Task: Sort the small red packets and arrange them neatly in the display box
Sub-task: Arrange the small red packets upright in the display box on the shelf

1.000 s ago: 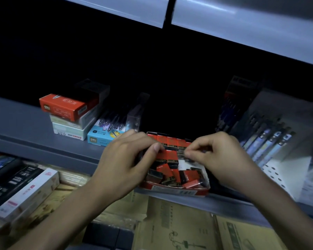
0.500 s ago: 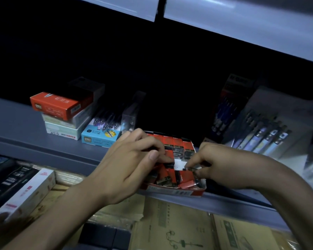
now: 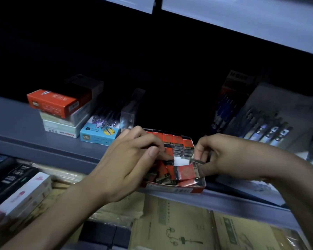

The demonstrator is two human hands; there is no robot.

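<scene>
likely light and stiff, small red paper packets (image 3: 184,171) pinch best by their edges; right hand (image 3: 222,157) pinches one, left hand (image 3: 128,159) fingertips press another.

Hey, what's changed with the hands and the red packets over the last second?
The right hand moved from the back row toward the box's right front and now pinches one packet at that edge. The left hand stayed at the left side of the display box, fingers on the packets. The neat back row and loose front pile look unchanged.
</scene>
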